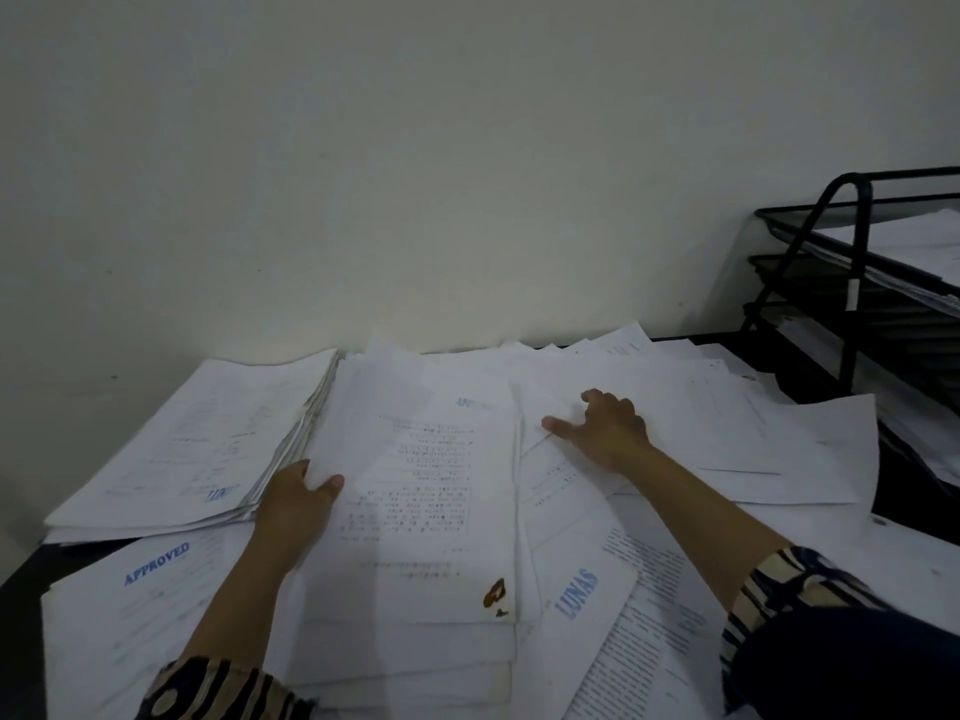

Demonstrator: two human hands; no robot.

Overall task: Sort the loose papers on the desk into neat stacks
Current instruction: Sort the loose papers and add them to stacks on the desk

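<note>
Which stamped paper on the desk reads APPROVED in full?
The sheet at the near left, beside the left forearm. The other legible blue stamp, on the sheet at the near right, reads LUNAS.

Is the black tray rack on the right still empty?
No, the black tray rack already holds white sheets in its tiers, visible through the frame.

Black tray rack (pixel 857 262) blocking far right; open air above loose papers (pixel 675 407) elsewhere.
</note>
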